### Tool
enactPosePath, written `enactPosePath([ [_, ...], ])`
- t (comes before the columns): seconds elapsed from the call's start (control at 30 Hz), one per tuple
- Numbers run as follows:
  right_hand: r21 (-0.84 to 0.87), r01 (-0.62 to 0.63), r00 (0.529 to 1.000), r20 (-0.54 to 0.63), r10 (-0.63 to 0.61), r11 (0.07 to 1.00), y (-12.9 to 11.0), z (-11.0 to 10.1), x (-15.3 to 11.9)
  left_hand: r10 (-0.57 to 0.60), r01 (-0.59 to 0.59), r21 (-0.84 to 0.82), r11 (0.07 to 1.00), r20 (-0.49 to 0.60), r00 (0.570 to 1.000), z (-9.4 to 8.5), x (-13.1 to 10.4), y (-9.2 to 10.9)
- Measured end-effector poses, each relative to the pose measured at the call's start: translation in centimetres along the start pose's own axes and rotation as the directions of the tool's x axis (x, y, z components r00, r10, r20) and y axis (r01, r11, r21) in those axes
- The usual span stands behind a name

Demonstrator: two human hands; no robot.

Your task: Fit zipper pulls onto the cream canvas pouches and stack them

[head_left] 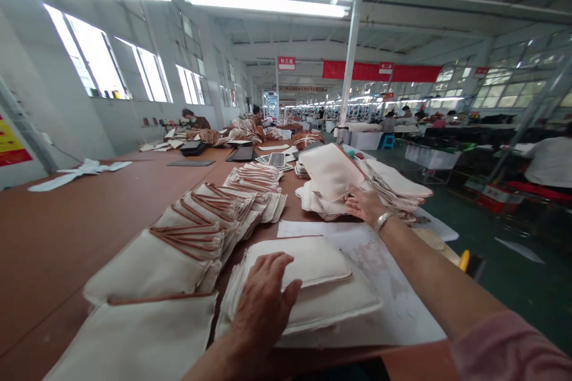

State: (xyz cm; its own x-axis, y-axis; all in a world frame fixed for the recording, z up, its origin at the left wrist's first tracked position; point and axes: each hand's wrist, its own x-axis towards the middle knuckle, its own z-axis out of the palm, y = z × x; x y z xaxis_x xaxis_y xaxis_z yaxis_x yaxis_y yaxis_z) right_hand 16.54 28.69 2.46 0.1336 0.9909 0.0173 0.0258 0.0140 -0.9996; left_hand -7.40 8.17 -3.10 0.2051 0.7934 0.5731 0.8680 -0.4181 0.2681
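My left hand [264, 297] lies on a stack of cream fabric panels [308, 259] at the table's near edge, its thumb apart from its fingers. My right hand [367, 207], with a bracelet at the wrist, reaches forward to a tilted cream fabric panel [331, 169] with a brown edge. Its fingers pinch this panel's near right corner. Beneath the raised panel sits a pile of similar panels [322, 205]. Left of my left hand runs a long row of overlapping cream pieces [179, 244] with brown-trimmed edges.
A white sheet [393, 286] lies under the near stack on the brown table [134, 202]. Another panel stack [395, 181] stands at the right. Dark flat pieces [194, 147] and bundles lie farther back. A yellow-handled object [464, 261] is by the right edge. A co-worker [195, 119] sits at the far left.
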Motion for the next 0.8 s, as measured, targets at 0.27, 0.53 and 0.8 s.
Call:
enactPosePath([
  [0.27,-0.102,-0.15,0.978,0.131,0.162,0.983,11.7,-1.3,-7.8,-0.067,0.013,0.116,0.993,0.471,0.88,10.0,3.1,-1.8],
  [0.53,0.067,-0.247,0.952,0.206,0.228,0.967,14.5,-1.1,-13.4,-0.312,0.269,0.24,0.933,0.162,0.936,6.5,7.5,-4.4],
  [0.8,0.183,-0.267,0.913,0.361,0.188,0.946,12.3,0.7,-15.1,0.144,-0.136,0.161,0.978,-0.039,0.989,-2.0,1.9,-1.3],
])
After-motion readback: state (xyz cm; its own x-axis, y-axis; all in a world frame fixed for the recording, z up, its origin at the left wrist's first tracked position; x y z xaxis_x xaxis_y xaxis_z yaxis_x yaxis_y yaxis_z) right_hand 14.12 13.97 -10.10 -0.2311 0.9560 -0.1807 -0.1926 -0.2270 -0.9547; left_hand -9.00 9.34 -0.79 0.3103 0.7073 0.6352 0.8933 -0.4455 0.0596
